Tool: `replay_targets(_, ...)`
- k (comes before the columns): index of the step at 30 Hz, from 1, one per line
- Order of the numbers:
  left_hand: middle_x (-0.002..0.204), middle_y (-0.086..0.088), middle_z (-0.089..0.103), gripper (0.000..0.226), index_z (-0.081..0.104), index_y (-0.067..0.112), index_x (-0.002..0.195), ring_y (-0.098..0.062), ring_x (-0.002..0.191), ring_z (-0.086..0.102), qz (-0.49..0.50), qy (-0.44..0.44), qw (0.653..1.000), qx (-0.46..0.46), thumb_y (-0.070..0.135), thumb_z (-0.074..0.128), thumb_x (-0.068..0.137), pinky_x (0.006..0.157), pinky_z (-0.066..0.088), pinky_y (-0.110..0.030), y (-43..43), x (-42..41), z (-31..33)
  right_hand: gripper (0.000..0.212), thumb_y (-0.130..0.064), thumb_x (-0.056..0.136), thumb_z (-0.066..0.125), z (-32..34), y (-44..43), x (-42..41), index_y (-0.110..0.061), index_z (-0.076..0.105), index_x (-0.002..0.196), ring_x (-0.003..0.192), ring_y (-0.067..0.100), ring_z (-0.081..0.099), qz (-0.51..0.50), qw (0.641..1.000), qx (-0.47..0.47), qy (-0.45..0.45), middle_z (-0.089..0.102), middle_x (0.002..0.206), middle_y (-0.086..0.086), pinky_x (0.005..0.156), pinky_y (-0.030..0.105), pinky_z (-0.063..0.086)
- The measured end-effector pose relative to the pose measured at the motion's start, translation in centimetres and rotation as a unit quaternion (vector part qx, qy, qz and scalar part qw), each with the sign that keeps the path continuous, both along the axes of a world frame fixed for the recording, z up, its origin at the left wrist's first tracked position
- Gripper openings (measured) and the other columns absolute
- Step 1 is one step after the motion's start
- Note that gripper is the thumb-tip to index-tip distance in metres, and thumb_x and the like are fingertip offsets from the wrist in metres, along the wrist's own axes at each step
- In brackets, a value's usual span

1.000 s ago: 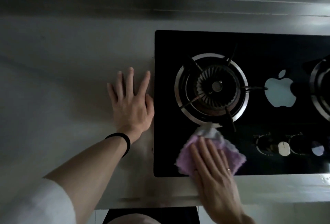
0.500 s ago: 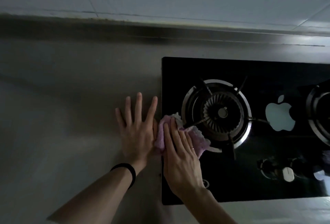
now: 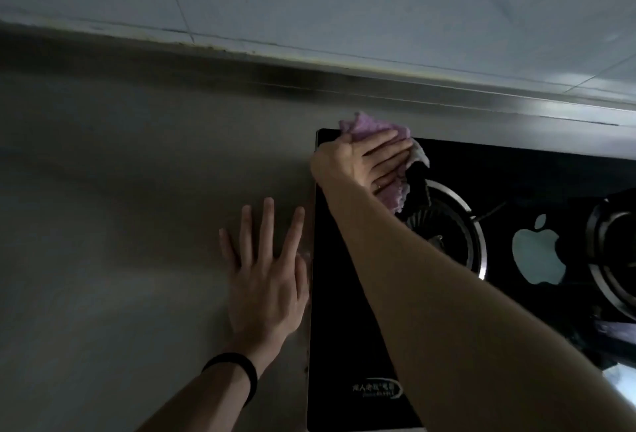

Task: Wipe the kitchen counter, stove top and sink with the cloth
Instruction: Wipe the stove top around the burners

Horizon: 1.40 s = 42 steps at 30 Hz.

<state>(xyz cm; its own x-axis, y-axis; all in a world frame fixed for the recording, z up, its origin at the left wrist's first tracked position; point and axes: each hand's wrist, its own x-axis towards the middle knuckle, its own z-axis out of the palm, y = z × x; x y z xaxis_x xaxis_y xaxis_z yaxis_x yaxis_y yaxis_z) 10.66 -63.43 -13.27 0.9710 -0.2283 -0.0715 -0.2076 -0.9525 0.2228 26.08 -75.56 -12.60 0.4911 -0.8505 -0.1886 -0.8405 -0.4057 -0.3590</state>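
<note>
A purple cloth [image 3: 370, 127] lies on the far left corner of the black glass stove top [image 3: 347, 311]. My right hand [image 3: 364, 161] presses flat on the cloth, fingers straight and pointing right. The cloth's lower edge hangs toward the left burner [image 3: 457, 225]. My left hand [image 3: 266, 273] rests flat on the steel counter [image 3: 120, 225], fingers spread, just left of the stove's edge. A black band sits on that wrist. The sink is out of view.
A raised steel backsplash ledge [image 3: 413, 94] runs behind the stove, with tiled wall [image 3: 344, 1] above. A second burner [image 3: 616, 256] sits at the right edge. A pale apple-shaped mark [image 3: 537, 256] lies between the burners.
My right hand has pushed the cloth from the stove's front edge, up along its left side, to the far left corner. The view has shifted closer. My left hand stays flat on the counter.
</note>
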Motion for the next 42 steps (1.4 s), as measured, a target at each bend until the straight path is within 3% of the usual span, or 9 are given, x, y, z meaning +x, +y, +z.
replay_targets(2, 0.174, -0.014, 0.023, 0.064, 0.036, 0.032, 0.164, -0.045, 0.158, 0.022, 0.002, 0.0, 1.0, -0.01, 0.035, 0.041, 0.1, 0.123, 0.017, -0.072, -0.1, 0.0, -0.1, 0.059, -0.037, 0.104, 0.04, 1.4, -0.9, 2.0, 0.003, 0.056, 0.145, 0.142, 0.041, 0.05, -0.055, 0.99, -0.124, -0.038, 0.049, 0.15, 0.033, 0.118, 0.047, 0.039)
replay_targets(4, 0.174, -0.013, 0.023, 0.065, 0.035, 0.032, 0.164, -0.044, 0.159, 0.021, 0.005, -0.002, 1.0, -0.02, 0.034, 0.041, 0.099, 0.124, 0.015, -0.071, -0.1, 0.0, -0.4, 0.049, -0.031, 0.079, 0.073, 2.0, -2.3, 3.1, 0.007, 0.078, 0.11, 0.111, 0.044, 0.072, -0.113, 0.977, -0.173, -0.056, 0.071, 0.118, 0.033, 0.092, 0.053, 0.059)
replay_targets(6, 0.175, -0.011, 0.021, 0.065, 0.032, 0.034, 0.164, -0.043, 0.16, 0.018, 0.008, 0.001, 1.0, -0.018, 0.036, 0.04, 0.099, 0.125, 0.012, -0.07, -0.1, 0.1, -0.7, 0.07, -0.041, 0.091, 0.058, 1.4, -2.8, 3.2, 0.014, 0.061, 0.134, 0.136, 0.053, 0.051, -0.118, 0.983, -0.132, -0.045, 0.049, 0.143, 0.043, 0.114, 0.058, 0.041)
replay_targets(9, 0.175, -0.011, 0.018, 0.066, 0.029, 0.035, 0.165, -0.042, 0.16, 0.017, 0.009, 0.004, 1.0, -0.016, 0.037, 0.038, 0.1, 0.126, 0.009, -0.069, -0.1, 0.1, -0.7, 0.072, -0.044, 0.111, 0.029, -0.4, -2.1, 0.6, -0.006, 0.002, 0.166, 0.161, 0.035, -0.009, -0.031, 0.998, 0.061, -0.014, -0.011, 0.172, 0.022, 0.128, 0.048, -0.01)
replay_targets(17, 0.171, -0.017, 0.03, 0.059, 0.049, 0.023, 0.155, -0.047, 0.157, 0.025, 0.007, 0.004, 1.0, -0.006, 0.035, 0.05, 0.098, 0.122, 0.017, -0.074, 0.0, 0.1, 0.0, 0.069, -0.043, 0.112, 0.022, 1.3, 3.0, -5.4, -0.014, -0.008, 0.166, 0.16, 0.024, -0.018, 0.146, 0.986, 0.079, 0.026, -0.02, 0.173, 0.012, 0.129, 0.046, -0.01)
replay_targets(23, 0.173, -0.019, 0.022, 0.1, 0.015, 0.019, 0.167, -0.048, 0.159, 0.017, -0.005, 0.019, 0.999, 0.025, 0.047, 0.065, 0.085, 0.123, 0.013, -0.073, 0.1, 0.1, -0.6, 0.066, -0.042, 0.112, 0.021, 1.7, 3.8, -11.4, -0.018, -0.007, 0.167, 0.16, 0.017, -0.02, 0.306, 0.946, 0.109, -0.013, -0.019, 0.174, 0.006, 0.128, 0.038, -0.016)
replay_targets(27, 0.164, -0.026, 0.038, 0.068, 0.039, 0.01, 0.16, -0.055, 0.152, 0.03, 0.003, -0.012, 1.0, 0.013, 0.043, 0.045, 0.101, 0.117, 0.024, -0.079, 0.0, 0.0, -0.5, 0.062, -0.037, 0.112, 0.022, 1.8, 3.0, -17.3, -0.016, 0.001, 0.167, 0.16, 0.015, -0.019, 0.375, 0.92, 0.105, -0.041, -0.014, 0.175, 0.005, 0.126, 0.03, -0.02)
replay_targets(30, 0.173, -0.018, 0.023, 0.067, 0.032, 0.026, 0.165, -0.048, 0.158, 0.018, -0.003, 0.009, 0.999, 0.03, 0.051, 0.028, 0.103, 0.123, 0.014, -0.073, -0.1, -0.1, -0.3, 0.061, -0.038, 0.111, 0.023, 1.8, 2.4, -22.0, -0.02, 0.005, 0.167, 0.16, 0.01, -0.017, 0.377, 0.922, 0.087, -0.029, -0.009, 0.175, 0.001, 0.13, 0.036, -0.01)
replay_targets(42, 0.172, -0.014, 0.025, 0.067, 0.033, 0.034, 0.163, -0.047, 0.157, 0.019, 0.016, -0.037, 0.999, 0.017, 0.025, 0.051, 0.098, 0.125, 0.012, -0.071, -0.3, -0.4, -0.9, 0.069, -0.021, 0.102, 0.033, 2.9, -7.6, -38.6, -0.002, 0.007, 0.163, 0.159, 0.035, 0.003, 0.258, 0.965, -0.047, 0.023, 0.0, 0.171, 0.022, 0.128, 0.047, 0.004)
